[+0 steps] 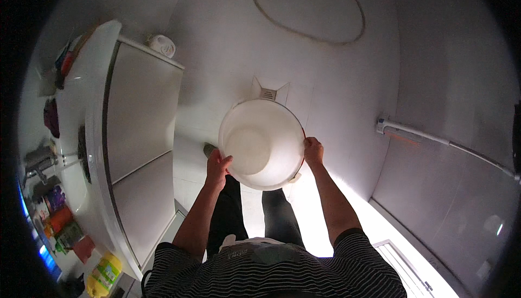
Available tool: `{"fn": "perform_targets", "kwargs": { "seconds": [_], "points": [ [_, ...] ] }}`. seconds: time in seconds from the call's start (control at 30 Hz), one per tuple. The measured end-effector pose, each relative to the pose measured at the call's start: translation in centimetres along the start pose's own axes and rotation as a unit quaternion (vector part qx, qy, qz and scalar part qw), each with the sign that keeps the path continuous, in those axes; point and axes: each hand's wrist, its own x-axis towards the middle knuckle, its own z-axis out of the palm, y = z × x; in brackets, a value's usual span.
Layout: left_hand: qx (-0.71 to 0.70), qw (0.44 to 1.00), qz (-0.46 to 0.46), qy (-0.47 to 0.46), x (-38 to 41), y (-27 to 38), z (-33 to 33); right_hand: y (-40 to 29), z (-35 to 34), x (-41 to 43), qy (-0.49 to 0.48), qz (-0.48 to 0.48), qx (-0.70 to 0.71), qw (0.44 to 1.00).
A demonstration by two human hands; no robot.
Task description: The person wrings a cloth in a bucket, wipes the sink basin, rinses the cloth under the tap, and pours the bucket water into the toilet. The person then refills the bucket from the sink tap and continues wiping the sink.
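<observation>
A round white basin [249,151] is held in front of my legs, its inside facing up toward me with nothing seen in it. My left hand [217,167] grips the rim on the left, the thumb lying over the edge. On the opposite side my right hand [313,151] is closed on the rim, where a thin red line shows. Just beyond the basin's far edge, a floor drain [268,93] with a slotted grate is partly in sight. The basin covers part of the floor below it.
At left stands a white vanity cabinet [142,110] with a washbasin faucet [40,161] and several bottles, among them a yellow bottle [104,274]. A white jug [163,45] is beyond the cabinet. A white-handled pole [415,133] leans at right. A dark hose-like loop [303,36] is ahead.
</observation>
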Motion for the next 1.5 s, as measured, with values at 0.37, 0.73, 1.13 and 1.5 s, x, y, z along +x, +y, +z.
{"fn": "perform_targets", "kwargs": {
  "seconds": [0.37,0.73,1.13,1.5],
  "points": [
    [0.100,0.987,-0.069,0.106,6.6,-7.6,-2.1,-0.4,6.7,-2.0,-0.065,-0.095,0.143,0.983],
    [0.190,0.975,-0.009,0.118,18.6,-14.1,0.0,2.4,18.8,3.5,-0.060,-0.123,-0.014,0.990],
    [0.414,0.880,0.232,-0.008,31.2,-18.0,2.6,6.8,23.8,11.6,-0.041,0.044,0.159,0.985],
    [0.519,0.821,0.236,-0.008,34.3,-17.4,7.4,9.1,25.0,13.8,-0.039,0.102,0.228,0.967]
  ]
}}
